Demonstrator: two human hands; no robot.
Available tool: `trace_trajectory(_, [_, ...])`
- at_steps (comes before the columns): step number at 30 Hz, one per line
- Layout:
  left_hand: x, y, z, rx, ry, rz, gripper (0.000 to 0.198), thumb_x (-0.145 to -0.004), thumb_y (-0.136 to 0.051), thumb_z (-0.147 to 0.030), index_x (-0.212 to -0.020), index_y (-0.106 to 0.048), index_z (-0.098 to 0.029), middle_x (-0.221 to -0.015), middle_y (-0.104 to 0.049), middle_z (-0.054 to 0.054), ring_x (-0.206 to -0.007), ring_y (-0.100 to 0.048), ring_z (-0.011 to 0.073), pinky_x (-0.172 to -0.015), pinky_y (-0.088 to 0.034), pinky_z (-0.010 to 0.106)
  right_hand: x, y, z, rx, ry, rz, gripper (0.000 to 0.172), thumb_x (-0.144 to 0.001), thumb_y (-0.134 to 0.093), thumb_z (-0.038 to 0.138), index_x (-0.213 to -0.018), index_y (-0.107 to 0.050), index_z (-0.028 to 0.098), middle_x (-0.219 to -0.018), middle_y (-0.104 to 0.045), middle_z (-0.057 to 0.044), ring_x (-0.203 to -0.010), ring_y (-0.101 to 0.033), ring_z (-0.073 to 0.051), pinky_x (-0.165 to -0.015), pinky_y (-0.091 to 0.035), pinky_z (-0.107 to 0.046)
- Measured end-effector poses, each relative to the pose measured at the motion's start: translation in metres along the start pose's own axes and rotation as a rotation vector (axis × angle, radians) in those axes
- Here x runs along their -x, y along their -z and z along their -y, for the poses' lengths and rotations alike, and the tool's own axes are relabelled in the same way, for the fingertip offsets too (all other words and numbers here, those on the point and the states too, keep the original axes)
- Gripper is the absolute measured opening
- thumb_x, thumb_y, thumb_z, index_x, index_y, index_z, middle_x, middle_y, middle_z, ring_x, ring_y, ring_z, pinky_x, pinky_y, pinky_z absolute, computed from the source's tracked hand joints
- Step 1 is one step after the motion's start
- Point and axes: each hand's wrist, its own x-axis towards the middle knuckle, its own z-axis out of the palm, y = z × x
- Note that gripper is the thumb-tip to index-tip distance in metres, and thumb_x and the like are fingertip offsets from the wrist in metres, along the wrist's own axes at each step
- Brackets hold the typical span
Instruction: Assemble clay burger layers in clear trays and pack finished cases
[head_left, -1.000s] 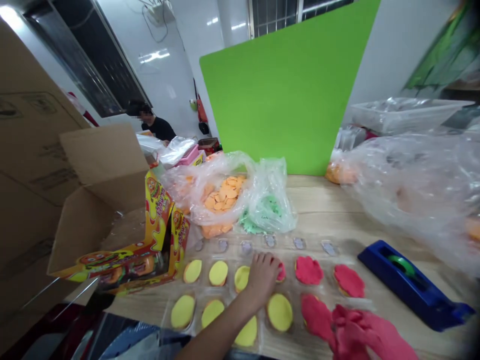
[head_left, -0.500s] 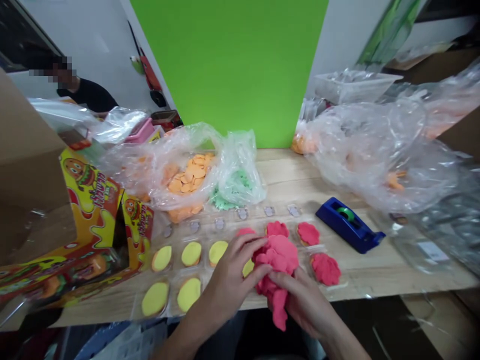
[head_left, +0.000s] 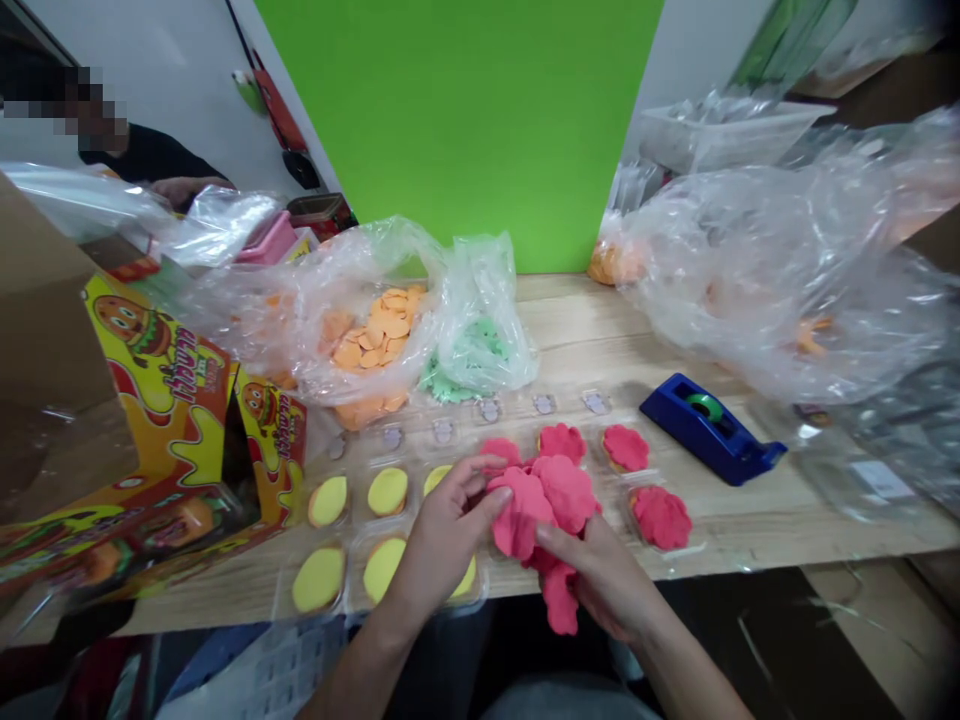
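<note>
My left hand (head_left: 444,535) pinches the edge of one scalloped pink-red foam piece (head_left: 519,515) between thumb and fingers. A loose bunch of the same foam pieces (head_left: 568,492) is in my right hand (head_left: 611,575), thumb on top, with one hanging below the palm. Beyond my hands, clear plastic trays hold several round pieces topped with pink-red foam (head_left: 626,448). Toward the left, similar tray compartments carry round pieces topped with yellow foam (head_left: 388,492); my left hand and forearm partly cover some of them.
A blue tape dispenser (head_left: 709,430) stands to the right. Behind the trays lie plastic bags of orange discs (head_left: 382,325) and green pieces (head_left: 480,350). Printed burger boxes (head_left: 172,370) stand at left, clear bags (head_left: 780,280) at right. A person (head_left: 150,155) is at the far left.
My left hand has drawn one pink-red piece leftward, partly apart from the bunch. The bunch has spread out in my right hand. The view has shifted slightly.
</note>
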Motion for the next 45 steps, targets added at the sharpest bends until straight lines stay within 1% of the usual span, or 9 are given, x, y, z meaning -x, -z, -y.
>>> trace_trajectory(5, [-0.009,0.01,0.005,0.212,0.087,-0.004,0.029,-0.073,-0.06,-0.029,-0.099,-0.053,-0.018,-0.077,-0.064,0.001,-0.064,-0.058,0.0097,-0.061,-0.045,0.021,-0.004,0.019,-0.003,0.041,-0.012,-0.187,0.024,-0.066,-0.07,0.023,-0.088,-0.062,0.016,-0.079,-0.066,-0.002,-0.062,-0.059,-0.011,-0.053,-0.046,-0.019])
trace_trajectory(9, [-0.012,0.015,0.032,-0.175,-0.194,-0.276,0.026,-0.077,-0.056,-0.027,-0.103,-0.055,-0.021,-0.09,-0.067,0.002,-0.08,-0.061,0.0125,-0.07,-0.048,0.022,0.0,0.048,0.008,0.023,-0.008,-0.379,0.019,-0.07,-0.066,0.028,-0.084,-0.061,0.016,-0.068,-0.066,0.0,-0.049,-0.056,-0.009,-0.043,-0.045,-0.017])
trace_trajectory(15, [0.007,0.014,0.096,-1.099,-0.879,0.15,0.028,-0.082,-0.044,-0.008,-0.106,-0.056,-0.016,-0.107,-0.063,0.007,-0.107,-0.053,0.0195,-0.092,-0.043,0.037,0.016,0.072,0.031,0.002,-0.043,-0.492,0.026,-0.07,-0.066,0.027,-0.092,-0.061,0.014,-0.07,-0.067,-0.004,-0.056,-0.061,-0.012,-0.047,-0.05,-0.018])
trace_trajectory(19, [0.016,0.017,0.1,-1.329,-1.019,0.168,0.026,-0.082,-0.045,-0.009,-0.105,-0.055,-0.013,-0.106,-0.064,0.006,-0.107,-0.052,0.0216,-0.092,-0.042,0.043,0.02,0.073,0.03,-0.017,-0.034,-0.455,0.025,-0.071,-0.065,0.026,-0.092,-0.061,0.014,-0.073,-0.067,-0.004,-0.058,-0.06,-0.012,-0.047,-0.05,-0.017])
trace_trajectory(22, [0.018,0.016,0.089,-1.342,-0.933,0.091,0.016,-0.082,-0.048,-0.018,-0.094,-0.059,-0.016,-0.097,-0.065,0.005,-0.098,-0.055,0.0204,-0.089,-0.043,0.043,0.019,0.07,0.024,-0.017,-0.027,-0.435,0.024,-0.071,-0.065,0.026,-0.092,-0.06,0.015,-0.066,-0.064,-0.001,-0.056,-0.06,-0.012,-0.045,-0.049,-0.018])
trace_trajectory(26, [0.014,0.007,0.078,-1.448,-0.501,-0.138,0.018,-0.082,-0.048,-0.028,-0.091,-0.06,-0.018,-0.088,-0.06,0.007,-0.082,-0.053,0.021,-0.073,-0.045,0.039,0.016,0.064,0.016,-0.025,-0.037,-0.454,0.024,-0.069,-0.068,0.027,-0.088,-0.06,0.015,-0.064,-0.062,0.0,-0.053,-0.058,-0.011,-0.047,-0.049,-0.02])
trace_trajectory(30, [0.008,-0.006,0.079,-1.545,-0.3,-0.226,0.024,-0.079,-0.052,-0.032,-0.095,-0.059,-0.016,-0.088,-0.056,0.01,-0.083,-0.049,0.0253,-0.073,-0.042,0.041,0.013,0.061,0.01,-0.027,-0.031,-0.452,0.021,-0.069,-0.068,0.027,-0.085,-0.06,0.015,-0.069,-0.063,-0.001,-0.055,-0.057,-0.01,-0.049,-0.048,-0.019])
trace_trajectory(38, [0.0,-0.005,0.084,-1.396,-0.243,-0.307,0.017,-0.08,-0.051,-0.028,-0.088,-0.059,-0.016,-0.09,-0.053,0.01,-0.086,-0.048,0.0259,-0.075,-0.04,0.043,0.018,0.052,0.003,-0.034,-0.021,-0.386,0.013,-0.069,-0.066,0.021,-0.078,-0.058,0.016,-0.065,-0.061,0.001,-0.057,-0.056,-0.01,-0.05,-0.045,-0.02])
trace_trajectory(45, [-0.004,-0.009,0.033,-0.691,-0.393,-0.105,0.027,-0.084,-0.044,-0.029,-0.11,-0.051,-0.024,-0.112,-0.049,0.006,-0.106,-0.047,0.017,-0.088,-0.041,0.031,0.011,0.027,-0.002,0.177,-0.126,-0.005,0.01,-0.069,-0.059,0.017,-0.078,-0.057,0.014,-0.063,-0.059,0.0,-0.049,-0.047,-0.008,-0.045,-0.037,-0.019])
